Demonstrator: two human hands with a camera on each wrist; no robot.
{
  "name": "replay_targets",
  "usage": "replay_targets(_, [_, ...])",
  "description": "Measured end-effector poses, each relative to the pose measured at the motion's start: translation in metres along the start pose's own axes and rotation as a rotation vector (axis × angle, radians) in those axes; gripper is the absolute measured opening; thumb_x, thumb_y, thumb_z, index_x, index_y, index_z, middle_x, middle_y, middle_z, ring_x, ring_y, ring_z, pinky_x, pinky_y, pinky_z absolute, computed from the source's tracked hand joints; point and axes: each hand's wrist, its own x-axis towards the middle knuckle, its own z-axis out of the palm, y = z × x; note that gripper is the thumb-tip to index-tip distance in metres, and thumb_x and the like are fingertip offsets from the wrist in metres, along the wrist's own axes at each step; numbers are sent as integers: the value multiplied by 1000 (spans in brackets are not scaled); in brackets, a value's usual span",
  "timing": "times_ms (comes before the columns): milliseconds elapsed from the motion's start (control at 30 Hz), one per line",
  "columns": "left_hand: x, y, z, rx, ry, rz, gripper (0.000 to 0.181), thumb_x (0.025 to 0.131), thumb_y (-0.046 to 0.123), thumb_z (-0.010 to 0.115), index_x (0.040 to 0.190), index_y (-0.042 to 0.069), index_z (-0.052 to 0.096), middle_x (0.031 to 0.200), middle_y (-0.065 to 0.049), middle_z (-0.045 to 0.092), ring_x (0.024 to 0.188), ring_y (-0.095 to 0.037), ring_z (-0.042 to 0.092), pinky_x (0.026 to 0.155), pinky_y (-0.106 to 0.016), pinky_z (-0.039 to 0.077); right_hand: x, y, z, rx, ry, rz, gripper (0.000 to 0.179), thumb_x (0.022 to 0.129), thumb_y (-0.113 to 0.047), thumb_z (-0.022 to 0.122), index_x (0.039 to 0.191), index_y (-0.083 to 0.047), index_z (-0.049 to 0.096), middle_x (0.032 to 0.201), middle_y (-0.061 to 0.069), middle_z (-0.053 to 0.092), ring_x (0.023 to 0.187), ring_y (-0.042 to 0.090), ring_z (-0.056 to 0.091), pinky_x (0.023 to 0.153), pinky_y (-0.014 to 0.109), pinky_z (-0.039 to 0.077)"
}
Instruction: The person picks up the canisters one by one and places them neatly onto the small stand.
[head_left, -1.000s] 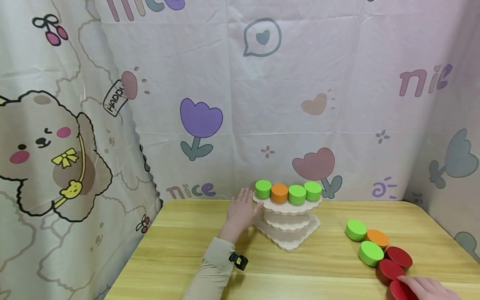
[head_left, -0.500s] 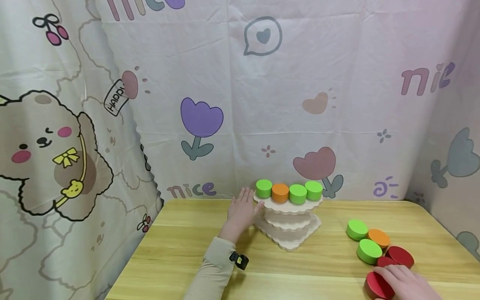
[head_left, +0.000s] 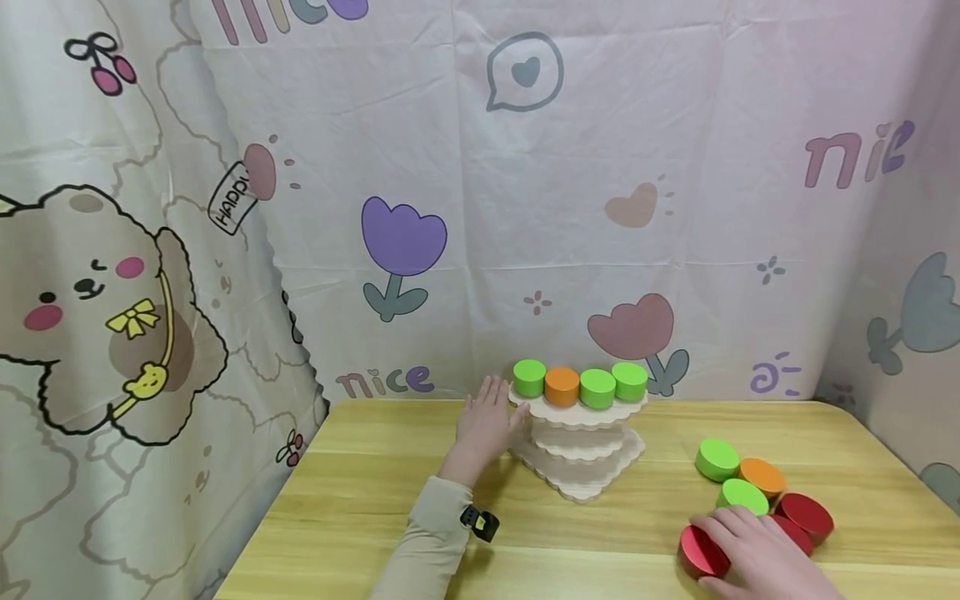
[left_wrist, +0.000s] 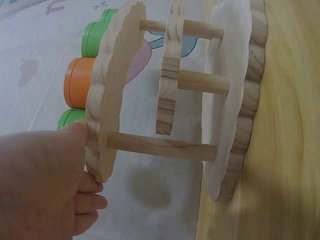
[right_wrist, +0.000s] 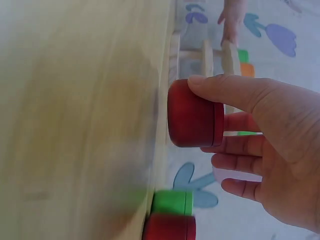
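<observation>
A pale wooden tiered stand (head_left: 577, 454) with scalloped edges stands on the table. On its top tier sit green round blocks (head_left: 597, 389) and one orange round block (head_left: 562, 387). My left hand (head_left: 482, 429) is at the stand's left side, fingers straight, thumb touching the top tier's edge; the left wrist view shows the thumb (left_wrist: 80, 125) there. My right hand (head_left: 761, 554) grips a red round block (right_wrist: 192, 115) between thumb and fingers, low over the table at the front right. Its palm partly hides the red round block (head_left: 793, 533) behind it.
Right of the stand lie a green block (head_left: 717, 460), an orange block (head_left: 761, 477), another green block (head_left: 742, 495) and a further red block (head_left: 805, 517), close together on the wooden table (head_left: 360, 483). A printed curtain (head_left: 480, 208) hangs behind the table's back edge.
My right hand has moved left with the red block, away from the other red ones. The left hand stays at the stand.
</observation>
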Motion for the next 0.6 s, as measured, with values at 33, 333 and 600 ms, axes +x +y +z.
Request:
replay_targets(33, [0,0,0,-5,3,-1,73,101,59,25,155,9,26,162,-12,23,152,-28,17,122,-54,21,2,-3,-1,-10,14,-21,72,66,-59,80,120,-15,65,113,-5,63,103,18,55,88,52,53])
replay_targets(333, [-4,2,-3,-10,9,-4,73,102,59,26,154,9,27,162,-12,24,152,-28,18,121,-55,22,22,-31,-4,-57,184,-203,61,72,-54,78,120,-18,66,112,-8,63,104,18,57,91,51,53])
replay_targets(600, [-3,1,-1,-1,7,-2,73,101,60,24,154,9,26,162,-12,23,152,-28,17,122,-54,21,43,-55,-4,-122,399,-334,64,67,-46,84,121,-16,66,112,-5,65,105,16,58,89,43,53])
